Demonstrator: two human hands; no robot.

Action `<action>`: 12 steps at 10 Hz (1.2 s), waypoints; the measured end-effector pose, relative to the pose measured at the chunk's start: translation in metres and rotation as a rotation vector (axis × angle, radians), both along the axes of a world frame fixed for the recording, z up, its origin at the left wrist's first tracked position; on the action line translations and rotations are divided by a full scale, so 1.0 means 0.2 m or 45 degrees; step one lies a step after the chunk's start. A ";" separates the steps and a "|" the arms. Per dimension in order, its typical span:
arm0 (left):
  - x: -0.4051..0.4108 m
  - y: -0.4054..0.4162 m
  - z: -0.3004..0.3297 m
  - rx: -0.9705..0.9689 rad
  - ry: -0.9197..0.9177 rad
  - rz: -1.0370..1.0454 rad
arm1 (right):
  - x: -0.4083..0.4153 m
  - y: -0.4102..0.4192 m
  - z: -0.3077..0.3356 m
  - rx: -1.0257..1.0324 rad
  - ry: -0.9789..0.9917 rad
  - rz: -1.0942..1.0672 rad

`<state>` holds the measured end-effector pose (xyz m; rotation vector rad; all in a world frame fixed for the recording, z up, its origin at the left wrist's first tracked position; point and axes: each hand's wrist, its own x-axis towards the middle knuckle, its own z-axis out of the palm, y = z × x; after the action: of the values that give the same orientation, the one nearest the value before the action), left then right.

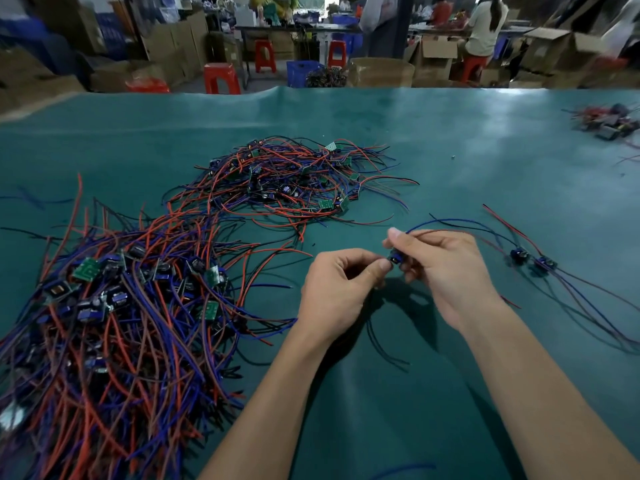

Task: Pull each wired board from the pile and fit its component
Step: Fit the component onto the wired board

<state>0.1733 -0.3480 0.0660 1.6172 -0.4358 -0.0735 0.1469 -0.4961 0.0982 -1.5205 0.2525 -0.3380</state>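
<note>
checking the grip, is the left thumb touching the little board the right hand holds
Touching. The head view shows the left hand thumb tip pressed against the wired board pinched by the right hand.

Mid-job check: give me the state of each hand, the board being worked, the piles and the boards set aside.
Left hand: pinching the held board.
Right hand: gripping the held board.
Held board: off the mat, wires trailing.
Near pile: tangled.
Far pile: tangled.
Two boards: lying apart at right.
</note>
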 end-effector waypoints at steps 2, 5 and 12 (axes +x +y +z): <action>0.01 0.00 0.00 0.049 0.056 -0.010 | -0.01 -0.10 0.03 -0.214 -0.038 -0.113; 0.01 -0.01 0.00 -0.070 0.024 0.135 | -0.04 -0.25 0.07 0.712 -0.202 -0.678; 0.00 -0.03 -0.01 0.248 -0.044 0.113 | 0.01 0.31 0.60 -0.471 -0.765 -0.281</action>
<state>0.1738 -0.3533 0.0644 1.8298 -0.3919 -0.0211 0.1480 -0.4351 0.2177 -1.6755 -0.1294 -1.0393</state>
